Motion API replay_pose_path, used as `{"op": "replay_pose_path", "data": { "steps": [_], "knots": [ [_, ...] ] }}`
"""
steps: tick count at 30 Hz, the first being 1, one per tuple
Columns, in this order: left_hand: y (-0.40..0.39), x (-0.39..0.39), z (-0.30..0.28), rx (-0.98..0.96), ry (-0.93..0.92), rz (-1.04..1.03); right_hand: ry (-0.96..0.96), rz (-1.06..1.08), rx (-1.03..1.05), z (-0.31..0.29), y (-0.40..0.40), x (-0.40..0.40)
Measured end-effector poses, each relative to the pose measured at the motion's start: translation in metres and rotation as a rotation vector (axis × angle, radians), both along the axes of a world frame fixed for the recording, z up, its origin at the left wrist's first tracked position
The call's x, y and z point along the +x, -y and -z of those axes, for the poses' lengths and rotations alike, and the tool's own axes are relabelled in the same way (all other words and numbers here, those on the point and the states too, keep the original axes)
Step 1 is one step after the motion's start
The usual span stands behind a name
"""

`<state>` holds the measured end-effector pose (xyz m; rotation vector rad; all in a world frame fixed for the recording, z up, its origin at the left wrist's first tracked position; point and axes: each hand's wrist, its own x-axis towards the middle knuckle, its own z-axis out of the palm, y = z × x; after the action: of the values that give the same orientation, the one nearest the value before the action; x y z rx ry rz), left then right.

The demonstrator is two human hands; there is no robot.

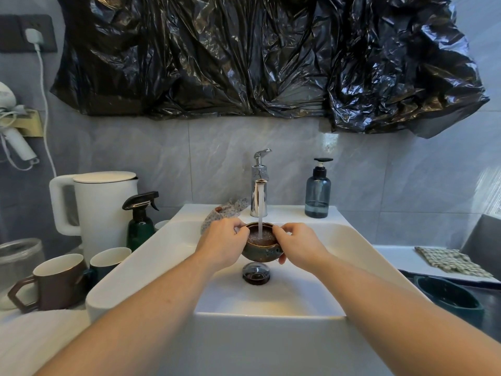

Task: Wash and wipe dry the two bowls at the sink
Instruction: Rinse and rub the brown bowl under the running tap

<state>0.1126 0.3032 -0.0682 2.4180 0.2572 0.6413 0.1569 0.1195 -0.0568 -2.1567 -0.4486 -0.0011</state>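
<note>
We hold a small brown bowl [261, 248] over the white sink [352, 248], directly under the tap [259, 183], whose stream falls into the bowl's bubbling water. Our left hand [223, 244] grips the bowl's left rim and side; our right hand [296, 244] grips the right rim, thumb beneath. The drain plug [256, 272] sits just below the bowl. A patterned cloth [226, 213] lies on the sink ledge left of the tap; a soap dispenser [317, 191] stands to its right. On the left surface stand a white kettle [103, 210], a spray bottle [141, 223] and two mugs [58, 282]. A dark green bowl [448, 297] rests at the right, near a checked cloth [452, 260].
</note>
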Motion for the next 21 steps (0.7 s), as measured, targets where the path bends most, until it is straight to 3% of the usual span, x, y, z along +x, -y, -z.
{"op": "replay_pose_path", "data": {
  "steps": [21],
  "knots": [
    [0.0002,-0.0035,0.0008,0.107,-0.036,-0.042,-0.037,-0.075,-0.093,0.0064,0.0007,0.0052]
  ]
}}
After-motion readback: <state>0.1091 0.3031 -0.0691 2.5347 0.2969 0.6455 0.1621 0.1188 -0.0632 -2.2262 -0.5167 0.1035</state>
